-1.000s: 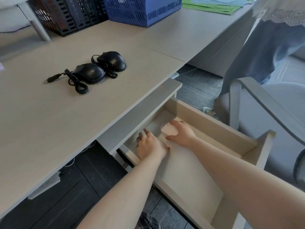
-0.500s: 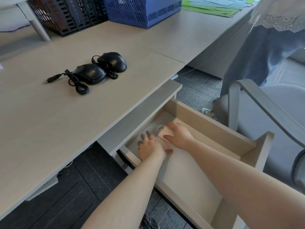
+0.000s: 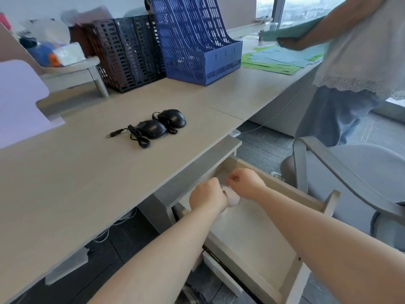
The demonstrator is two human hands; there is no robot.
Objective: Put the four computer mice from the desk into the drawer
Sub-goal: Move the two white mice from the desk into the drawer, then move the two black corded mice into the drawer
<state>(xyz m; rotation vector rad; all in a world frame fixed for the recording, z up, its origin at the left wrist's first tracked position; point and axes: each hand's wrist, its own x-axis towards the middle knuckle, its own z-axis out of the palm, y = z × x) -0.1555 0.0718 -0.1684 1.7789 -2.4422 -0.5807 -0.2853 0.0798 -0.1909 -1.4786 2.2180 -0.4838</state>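
Observation:
Two black wired mice lie side by side on the desk (image 3: 76, 183), one (image 3: 151, 129) to the left with its coiled cable, the other (image 3: 173, 118) to the right. The drawer (image 3: 254, 235) under the desk's edge is pulled out. At its inner end lies a pale pinkish mouse (image 3: 232, 197), partly hidden between my hands. My left hand (image 3: 207, 197) hangs over the drawer's left side, back up, fingers curled down and hidden. My right hand (image 3: 246, 183) hovers just above the pale mouse with its fingers curled and nothing visible in them.
Black (image 3: 122, 53) and blue (image 3: 197, 44) file racks stand at the back of the desk, with green and blue papers (image 3: 280, 60) to their right. A person (image 3: 355, 69) stands at the right holding a green folder. A grey chair (image 3: 350, 172) is beside the drawer.
My right hand has let go of the pale mouse and risen off it. My left hand has lifted from the drawer floor. My head has tilted up, so the racks show in full.

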